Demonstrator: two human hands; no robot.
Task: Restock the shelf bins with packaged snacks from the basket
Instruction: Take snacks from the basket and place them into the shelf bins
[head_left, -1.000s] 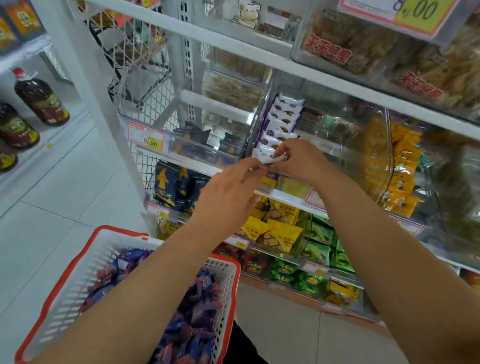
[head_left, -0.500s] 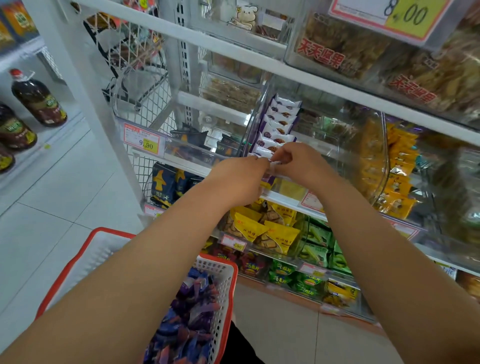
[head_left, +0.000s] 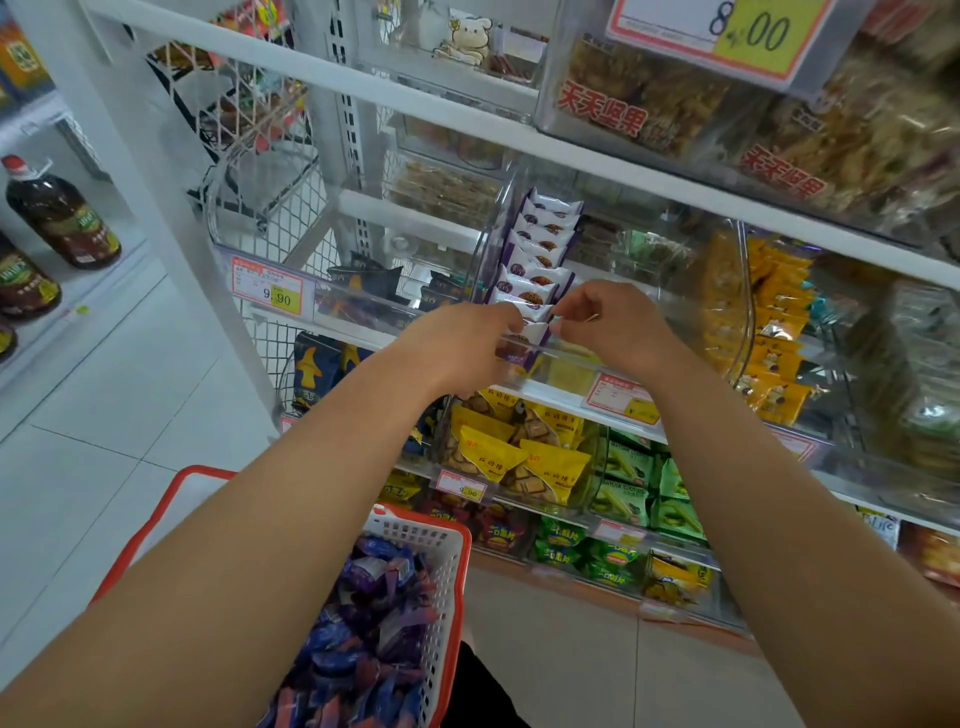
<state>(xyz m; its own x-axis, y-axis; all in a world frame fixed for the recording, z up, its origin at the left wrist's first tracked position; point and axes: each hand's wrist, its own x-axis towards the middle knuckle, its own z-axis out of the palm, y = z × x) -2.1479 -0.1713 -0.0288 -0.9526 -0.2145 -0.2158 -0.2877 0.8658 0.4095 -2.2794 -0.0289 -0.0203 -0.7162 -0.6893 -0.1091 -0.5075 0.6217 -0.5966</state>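
Note:
A row of white-and-purple cookie packets (head_left: 540, 254) stands upright in a clear shelf bin (head_left: 649, 332). At the front of that row, my left hand (head_left: 462, 340) and my right hand (head_left: 608, 325) pinch the two ends of the frontmost white-and-purple packet (head_left: 535, 330), just behind the bin's front lip. Below, my left forearm crosses over a red-rimmed white basket (head_left: 441, 551) holding several purple and blue snack packets (head_left: 363, 618).
Clear bins of yellow packets (head_left: 779, 322) sit to the right, yellow and green bags (head_left: 519, 457) on lower shelves. A price tag (head_left: 267, 288) marks the left bin with dark packets. Oil bottles (head_left: 62, 215) stand far left across the white tiled aisle floor (head_left: 104, 395).
Both hands pushed the packet forward and down into the front of the row. The view moved closer to the shelf, so the basket sits lower in frame.

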